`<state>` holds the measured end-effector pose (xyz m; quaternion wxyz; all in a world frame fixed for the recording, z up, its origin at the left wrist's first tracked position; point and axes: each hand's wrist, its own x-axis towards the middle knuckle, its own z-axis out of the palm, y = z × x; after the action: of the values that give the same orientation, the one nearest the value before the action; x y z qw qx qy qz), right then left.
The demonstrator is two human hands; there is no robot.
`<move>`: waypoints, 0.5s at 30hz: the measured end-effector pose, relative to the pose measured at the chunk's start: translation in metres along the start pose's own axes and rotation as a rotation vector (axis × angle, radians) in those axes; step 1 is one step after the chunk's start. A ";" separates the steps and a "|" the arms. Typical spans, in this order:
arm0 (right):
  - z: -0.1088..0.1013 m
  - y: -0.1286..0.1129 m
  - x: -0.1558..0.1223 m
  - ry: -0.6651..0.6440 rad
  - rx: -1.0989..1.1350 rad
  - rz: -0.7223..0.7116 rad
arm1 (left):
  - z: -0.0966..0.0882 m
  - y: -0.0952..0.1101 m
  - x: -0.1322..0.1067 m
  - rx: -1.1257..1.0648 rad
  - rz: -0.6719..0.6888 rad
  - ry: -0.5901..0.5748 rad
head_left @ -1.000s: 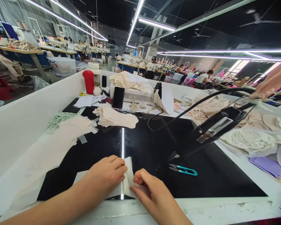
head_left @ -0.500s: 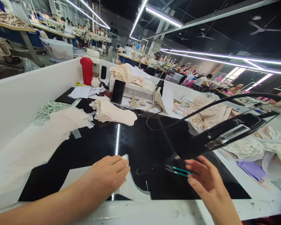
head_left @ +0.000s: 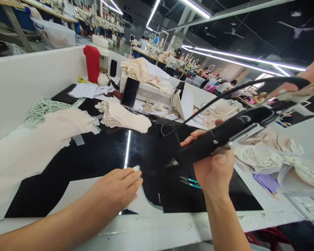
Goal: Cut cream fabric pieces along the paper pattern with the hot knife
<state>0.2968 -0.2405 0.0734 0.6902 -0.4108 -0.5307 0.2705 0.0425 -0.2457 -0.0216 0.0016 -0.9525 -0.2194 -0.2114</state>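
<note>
My left hand [head_left: 117, 188] rests on a pale cut fabric piece [head_left: 146, 205], fingers together and curled over its upper corner; the fingertips are partly hidden. In my right hand [head_left: 217, 167] is a black corded hand tool [head_left: 225, 134] with a pointed metal tip, angled down to the left above the black mat [head_left: 172, 202]. My thumb is on the near side and my fingers show on the far side. Another person's blurred hand [head_left: 285, 89] is at the tool's rear end. Teal thread snips [head_left: 191, 182] lie on the mat, left of my right wrist.
A stack of cream fabric pieces [head_left: 124, 116] lies on the mat near a phone [head_left: 130, 92]. Pale fabric [head_left: 42, 143] and green cord [head_left: 47, 108] are at left. Lace garments [head_left: 259, 157] and purple cloth [head_left: 267, 182] lie at right. White walls [head_left: 36, 73] edge the table.
My right hand has moved up and closed around the black tool, which has come left and swung more level. My left hand stays on the fabric piece. The view has tilted down slightly.
</note>
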 end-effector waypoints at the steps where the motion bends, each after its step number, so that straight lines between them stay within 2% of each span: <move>1: 0.005 0.001 0.000 -0.021 0.006 0.001 | 0.001 -0.001 0.000 0.006 0.008 -0.007; 4: 0.022 0.004 -0.001 -0.054 0.035 -0.007 | 0.004 -0.001 -0.002 0.044 0.040 0.017; 7: 0.039 0.010 -0.001 -0.072 0.137 -0.059 | 0.006 0.002 -0.003 0.086 0.013 0.053; 11: 0.057 0.017 -0.001 -0.023 0.255 -0.063 | 0.008 0.008 -0.002 0.106 -0.027 0.130; 15: 0.067 0.026 -0.003 -0.005 0.312 -0.047 | 0.014 0.010 -0.002 0.096 -0.037 0.171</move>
<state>0.2337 -0.2103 0.0561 0.7505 -0.2855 -0.4932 0.3346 0.0502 -0.2543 -0.0340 0.0621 -0.9256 -0.2459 -0.2810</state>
